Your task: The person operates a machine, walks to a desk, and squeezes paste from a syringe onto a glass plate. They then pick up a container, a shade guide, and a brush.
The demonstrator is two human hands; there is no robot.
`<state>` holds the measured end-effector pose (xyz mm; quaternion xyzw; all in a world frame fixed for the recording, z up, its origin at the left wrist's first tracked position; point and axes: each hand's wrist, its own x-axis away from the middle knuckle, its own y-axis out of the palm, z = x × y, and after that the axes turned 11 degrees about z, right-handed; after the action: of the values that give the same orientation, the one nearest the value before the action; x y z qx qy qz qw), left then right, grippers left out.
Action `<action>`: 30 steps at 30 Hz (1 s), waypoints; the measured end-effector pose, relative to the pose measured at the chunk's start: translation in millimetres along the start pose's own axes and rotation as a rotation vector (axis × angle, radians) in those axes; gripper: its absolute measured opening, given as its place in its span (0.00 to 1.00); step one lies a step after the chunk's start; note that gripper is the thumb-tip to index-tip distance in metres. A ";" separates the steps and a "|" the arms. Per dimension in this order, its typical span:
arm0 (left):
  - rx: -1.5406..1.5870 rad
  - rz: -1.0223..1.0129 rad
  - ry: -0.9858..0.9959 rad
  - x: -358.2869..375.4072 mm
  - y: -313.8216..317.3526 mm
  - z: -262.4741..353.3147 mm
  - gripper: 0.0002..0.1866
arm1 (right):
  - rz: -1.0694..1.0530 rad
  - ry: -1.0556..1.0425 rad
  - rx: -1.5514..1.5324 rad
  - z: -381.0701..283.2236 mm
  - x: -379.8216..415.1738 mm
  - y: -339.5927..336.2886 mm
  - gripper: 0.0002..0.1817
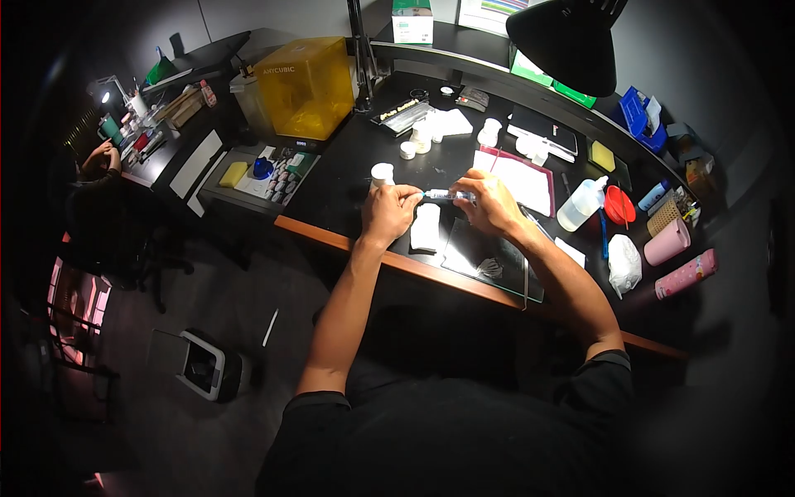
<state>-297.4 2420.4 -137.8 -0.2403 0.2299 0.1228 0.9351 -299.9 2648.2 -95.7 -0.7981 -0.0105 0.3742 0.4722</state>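
Between my two hands lies a small white syringe [443, 195] with dark printing, which seems to begin with "FIRING". My left hand [389, 214] is closed in a pinch at its left end, where a bit of blue-green shows. The right end is gripped by the fingers of my right hand [490, 201], which partly cover it. Just behind my left hand stands a white jar [382, 174]. Below the syringe, a folded white tissue [426, 228] lies on the black desk, beside a dark glossy plate [480, 255].
Right of my hands are a red-edged tray [542, 186], a squeeze bottle [581, 204], a red bowl [619, 205] and a crumpled white bag [624, 267]. A black lamp [565, 43] overhangs the back. A yellow box [305, 87] stands left. Another person's hand [101, 154] shows far left.
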 end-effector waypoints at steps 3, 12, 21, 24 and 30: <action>0.032 0.012 0.019 0.6 0.8 -2.4 0.08 | -0.014 -0.008 0.000 0.1 -2.9 0.6 0.10; 0.081 0.019 0.033 -0.5 4.2 -9.7 0.09 | 0.016 -0.129 -0.029 0.0 -9.0 -0.4 0.10; 0.191 0.054 0.154 2.0 -1.6 1.3 0.06 | -0.027 -0.187 -0.088 -3.3 -15.2 -13.8 0.13; 0.232 0.038 0.181 4.9 -4.2 6.0 0.05 | -0.093 -0.112 -0.112 -7.5 -12.5 -24.8 0.11; 0.250 -0.034 0.225 5.6 -6.1 7.9 0.05 | -0.158 0.007 -0.207 -5.7 1.0 -30.8 0.13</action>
<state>-287.6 2419.9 -132.0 -0.1380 0.3425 0.0499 0.9280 -285.4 2661.3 -71.3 -0.8406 -0.1105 0.3298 0.4154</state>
